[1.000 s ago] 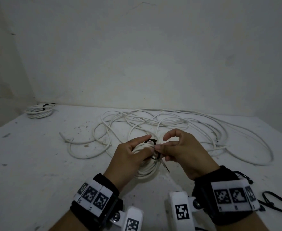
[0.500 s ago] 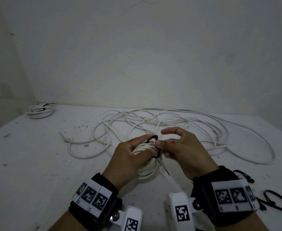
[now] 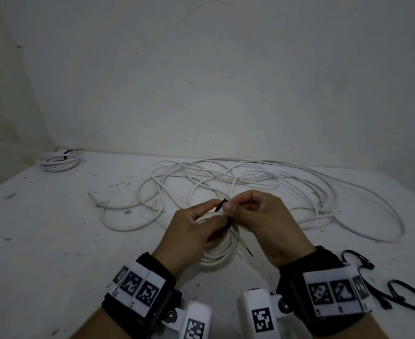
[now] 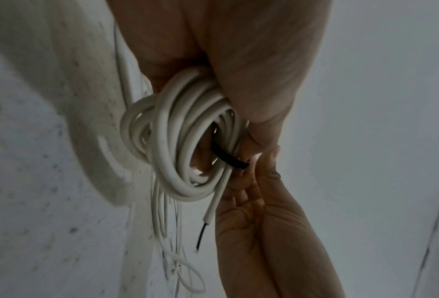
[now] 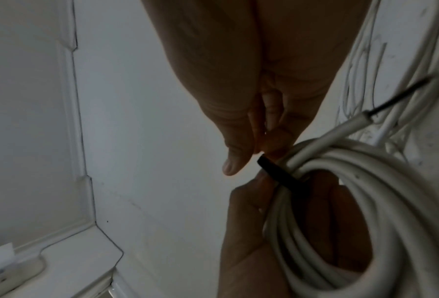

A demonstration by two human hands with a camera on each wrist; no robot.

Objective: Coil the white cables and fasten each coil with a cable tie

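Observation:
My left hand point(image 3: 210, 215) grips a small coil of white cable point(image 3: 217, 256) just above the table. A black cable tie point(image 3: 222, 205) loops round the coil's strands at the top. My right hand point(image 3: 233, 206) pinches the tie's upper end between thumb and forefinger. The left wrist view shows the tie point(image 4: 228, 157) crossing the coil point(image 4: 172, 141), with the right hand point(image 4: 261, 217) below. In the right wrist view the tie point(image 5: 279, 171) sits under my fingertips point(image 5: 234, 163). The coil's free end point(image 3: 244, 244), with a bare dark wire, hangs down.
A tangle of loose white cable point(image 3: 250, 178) spreads over the white table point(image 3: 54, 241) behind my hands. One tied coil point(image 3: 58, 160) lies at the far left corner. Spare black cable ties point(image 3: 397, 293) lie at the right, near my wrist. A wall closes the far side.
My right forefinger has curled down closer to the thumb on the tie. The left hand and the coil have barely moved.

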